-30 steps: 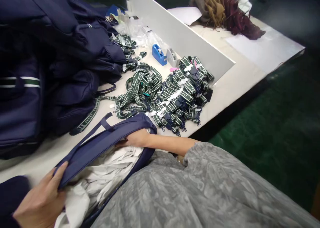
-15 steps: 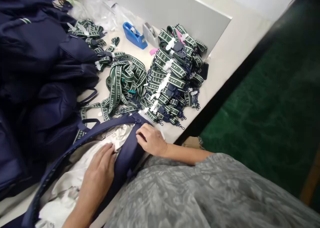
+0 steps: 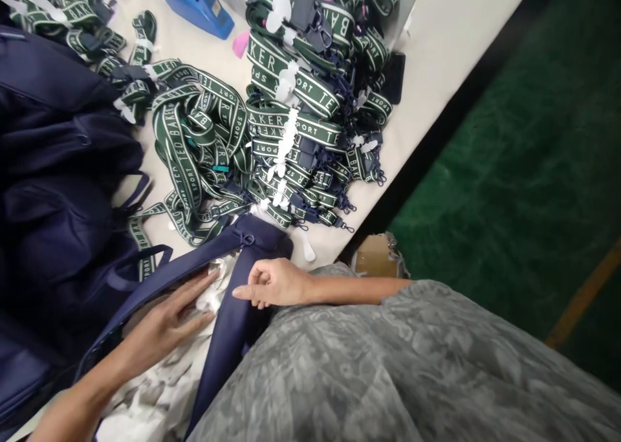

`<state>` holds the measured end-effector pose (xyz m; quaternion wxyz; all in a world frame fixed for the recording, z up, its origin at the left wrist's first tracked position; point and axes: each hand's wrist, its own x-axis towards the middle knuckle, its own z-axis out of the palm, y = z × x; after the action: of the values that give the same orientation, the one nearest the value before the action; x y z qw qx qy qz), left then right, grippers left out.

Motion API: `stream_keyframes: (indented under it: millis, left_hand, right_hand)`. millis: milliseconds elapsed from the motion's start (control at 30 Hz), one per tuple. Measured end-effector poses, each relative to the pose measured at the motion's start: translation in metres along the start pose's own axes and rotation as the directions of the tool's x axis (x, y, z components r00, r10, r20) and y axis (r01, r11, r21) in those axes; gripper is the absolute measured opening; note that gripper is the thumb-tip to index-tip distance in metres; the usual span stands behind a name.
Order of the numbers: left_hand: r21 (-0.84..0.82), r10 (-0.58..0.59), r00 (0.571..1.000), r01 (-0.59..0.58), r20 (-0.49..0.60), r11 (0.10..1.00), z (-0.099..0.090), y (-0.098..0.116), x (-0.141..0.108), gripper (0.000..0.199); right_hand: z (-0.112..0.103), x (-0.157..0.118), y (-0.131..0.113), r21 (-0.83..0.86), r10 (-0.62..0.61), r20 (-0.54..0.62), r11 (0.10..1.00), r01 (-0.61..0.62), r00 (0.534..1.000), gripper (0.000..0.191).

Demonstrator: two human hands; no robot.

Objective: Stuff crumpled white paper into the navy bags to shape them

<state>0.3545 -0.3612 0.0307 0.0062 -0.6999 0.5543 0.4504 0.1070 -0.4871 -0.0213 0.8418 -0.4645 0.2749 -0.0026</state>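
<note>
A navy bag (image 3: pixel 228 312) lies unzipped along the table's near edge, stuffed with crumpled white paper (image 3: pixel 150 390). Inside its opening, my left hand (image 3: pixel 169 319) rests on the paper, fingers stretched out and the thumb apart. My right hand (image 3: pixel 279 283) is over the bag's near side panel; its fingers curl loosely, its thumb points left, and nothing shows in it. At the bag's far corner sits a small zip end (image 3: pixel 246 238). Just beyond the bag lies a loose tangle of green lettered straps (image 3: pixel 182 160).
Bundled green straps with clips (image 3: pixel 301 115) are heaped at the right table edge. Behind them stands a blue tape dispenser (image 3: pixel 196 5). More navy bags (image 3: pixel 53 144) fill the left side. A cardboard box (image 3: pixel 376 255) is below the table, near the green floor (image 3: pixel 485 189).
The view has moved closer and shifted. My left hand has flattened and reaches further along the paper inside the bag. My right hand has come off the bag's far corner toward its near side.
</note>
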Motion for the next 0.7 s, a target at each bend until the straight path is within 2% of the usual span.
stream_keyframes:
  millis: [33,100,200,300,333,367,400,433,500,567,633,700]
  left_hand:
    - [0.008,-0.015,0.999,0.015,-0.04,1.0,0.002,0.003,0.002,0.065]
    - [0.045,-0.008,0.991,0.014,-0.132,0.999,0.008,0.01,0.006,0.063]
    - [0.198,0.105,0.955,-0.05,-0.279,0.979,0.02,0.032,0.004,0.055]
    - [0.301,0.194,0.853,-0.046,-0.484,0.952,0.036,0.056,-0.008,0.038]
    - [0.278,0.198,0.824,-0.051,-0.532,0.959,0.04,0.061,-0.012,0.033]
    - [0.222,0.183,0.817,-0.069,-0.547,0.973,0.044,0.065,-0.016,0.03]
    - [0.136,0.146,0.831,-0.085,-0.536,0.987,0.046,0.065,-0.018,0.028]
    - [0.027,0.085,0.866,-0.083,-0.493,0.996,0.046,0.064,-0.019,0.03]
    - [-0.205,-0.091,0.931,0.018,-0.355,0.979,0.039,0.055,-0.018,0.041]
    - [-0.328,-0.235,0.934,0.141,-0.269,0.934,0.028,0.043,-0.015,0.049]
    - [-0.279,-0.211,0.941,0.135,-0.264,0.951,0.017,0.031,-0.011,0.049]
    - [-0.117,-0.048,0.963,0.017,-0.265,0.993,0.014,0.021,-0.005,0.05]
  right_hand:
    - [0.003,0.0,-0.005,-0.019,0.017,0.009,1.0,-0.017,1.0,0.041]
    - [0.009,0.001,-0.012,-0.164,-0.005,-0.051,0.986,-0.004,0.999,0.043]
    - [0.012,-0.003,-0.012,-0.398,-0.107,-0.175,0.917,0.029,0.979,0.051]
    - [0.014,-0.008,-0.001,-0.377,-0.106,-0.255,0.926,0.002,0.961,0.055]
    - [0.015,-0.009,0.003,-0.338,-0.1,-0.283,0.941,-0.002,0.954,0.053]
    - [0.018,-0.008,0.008,-0.298,-0.104,-0.312,0.954,0.006,0.944,0.051]
    - [0.021,-0.007,0.011,-0.264,-0.116,-0.339,0.964,0.024,0.934,0.047]
    - [0.025,-0.006,0.013,-0.237,-0.13,-0.363,0.971,0.044,0.923,0.042]
    - [0.034,-0.003,0.014,-0.217,-0.15,-0.412,0.974,0.064,0.899,0.032]
    - [0.044,-0.003,0.013,-0.268,-0.195,-0.419,0.96,0.084,0.887,0.021]
    - [0.052,-0.008,0.012,-0.395,-0.306,-0.335,0.904,0.162,0.891,0.01]
    - [0.057,-0.015,0.013,-0.57,-0.443,-0.21,0.78,0.259,0.872,0.02]
